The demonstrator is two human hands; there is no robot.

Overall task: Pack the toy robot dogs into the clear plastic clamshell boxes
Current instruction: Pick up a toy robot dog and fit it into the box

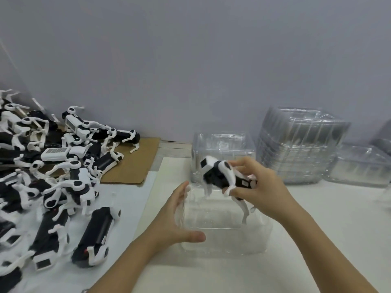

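Two hands over one box. Right hand: fingers curled round the rear half of a toy robot dog, thumb underneath, a firm pinch. Dog is in the air, clear of the bench, directly above the open tray of a clamshell box.

Long axis of the dog runs left to right, head toward the bench's left edge and slightly raised, tail end inside the grip. That lines up roughly with the tray's long side. Legs hang down; one rear leg already dips close to the tray's right wall, contact not clear.

Left hand: holds nothing, fingers straight against the tray's left wall, thumb lying along the near rim, steadying it.

Judgement: the move is straight down. The dangling legs look likely to catch the rim unless they fold.

Lid stands upright behind the tray, toward the bench's back edge.

Farther out: a heap of dogs along the left edge, partly on a cardboard sheet. A stack of empty clamshells sits at the back right.
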